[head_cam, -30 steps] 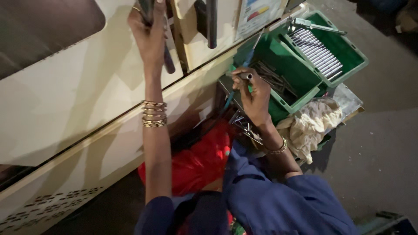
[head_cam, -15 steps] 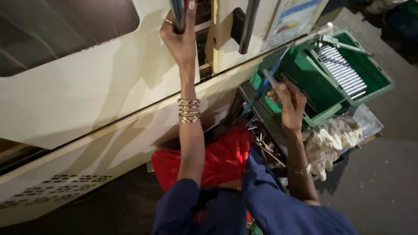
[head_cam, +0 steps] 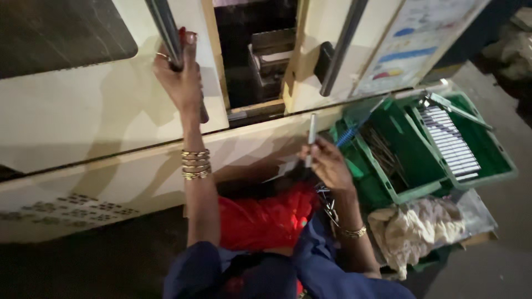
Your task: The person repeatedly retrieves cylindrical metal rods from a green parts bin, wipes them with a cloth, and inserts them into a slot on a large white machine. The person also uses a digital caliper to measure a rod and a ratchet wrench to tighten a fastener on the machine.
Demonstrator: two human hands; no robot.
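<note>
The sliding door now stands open, showing a dark gap in the cream machine (head_cam: 83,122), and the right hand (head_cam: 327,163) has left the green crates and risen in front of the machine. The left hand (head_cam: 180,77) reaches up, its fingers wrapped tight around the door handle (head_cam: 166,27). The right hand's fingers pinch a thin grey rod (head_cam: 312,135), held upright just below the opening. The green crates (head_cam: 432,138) sit to the right, with a pale cloth (head_cam: 421,227) just below them.
</note>
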